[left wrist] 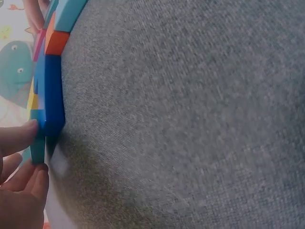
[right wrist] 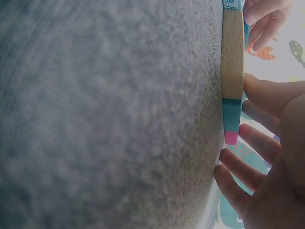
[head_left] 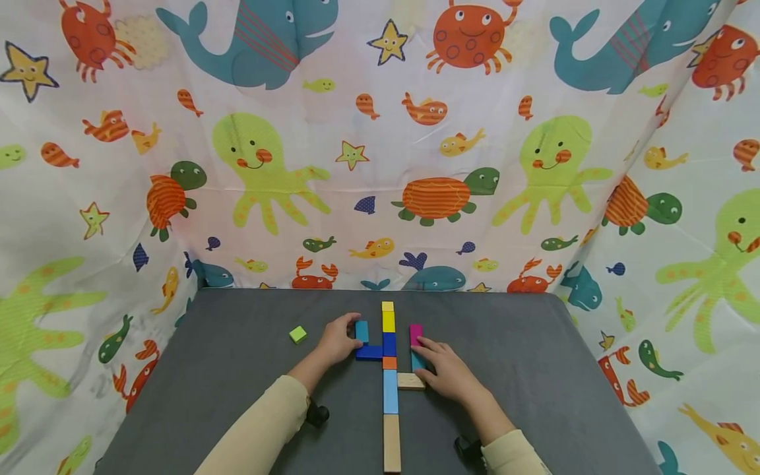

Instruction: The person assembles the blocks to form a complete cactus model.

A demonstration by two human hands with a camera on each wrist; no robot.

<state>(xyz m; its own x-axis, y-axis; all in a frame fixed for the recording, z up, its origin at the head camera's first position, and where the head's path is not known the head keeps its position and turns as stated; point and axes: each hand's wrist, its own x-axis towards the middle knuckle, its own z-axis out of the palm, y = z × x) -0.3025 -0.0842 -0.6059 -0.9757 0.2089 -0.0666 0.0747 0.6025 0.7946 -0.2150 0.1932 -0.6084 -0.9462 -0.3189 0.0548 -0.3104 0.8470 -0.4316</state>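
On the grey table, coloured blocks lie in a long upright line with a side branch on each side. My left hand (head_left: 336, 340) pinches a teal block (head_left: 361, 331) between thumb and fingers, at the outer end of a dark blue block (head_left: 369, 353). My right hand (head_left: 449, 371) rests beside the other branch with its fingers spread and fairly straight. Its fingertips touch the magenta block (head_left: 415, 333) and the blue-teal block (head_left: 418, 360). The thumb lies by the end of a short wooden block (right wrist: 232, 55). Part of the blue-teal block is hidden by the fingers.
The central line holds yellow (head_left: 388, 321), dark blue, orange (head_left: 389, 363), light blue (head_left: 390, 391) and long wooden (head_left: 392, 443) blocks. A loose green block (head_left: 298, 334) lies left of my left hand. A patterned sea-animal curtain (head_left: 356, 185) hangs behind the table (head_left: 505, 323).
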